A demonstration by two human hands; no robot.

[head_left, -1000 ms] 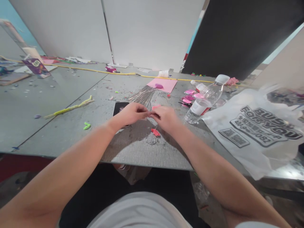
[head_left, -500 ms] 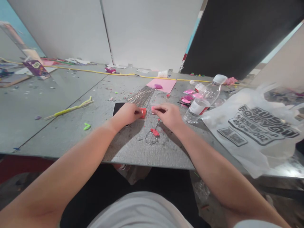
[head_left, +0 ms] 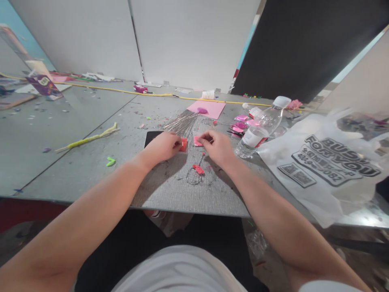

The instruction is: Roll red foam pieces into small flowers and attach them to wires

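My left hand (head_left: 164, 145) is closed at the edge of a small orange-red packet (head_left: 184, 144) with clear wrapping, and it partly covers a black flat thing (head_left: 151, 137) on the table. My right hand (head_left: 218, 147) has its fingers bent in a pinch at a small pink piece (head_left: 197, 140), just right of the packet. Toward me lies a wire shape with a loop (head_left: 193, 177) and red bits (head_left: 198, 169) on it. Behind both hands a bundle of thin metal wires (head_left: 182, 123) reaches a pink sheet (head_left: 216, 108), where a purple lump (head_left: 202, 110) sits.
At the right stand a clear bottle (head_left: 252, 138) and a white plastic bag (head_left: 304, 162), with pink packets (head_left: 240, 125) beside them. A yellow-green twisted strip (head_left: 88, 141) and a green piece (head_left: 110, 162) lie left. A yellow cord (head_left: 158, 95) crosses the back.
My right fingers have shifted slightly on the pink piece, and more of its face shows. My left hand stays at the orange-red packet with little movement.
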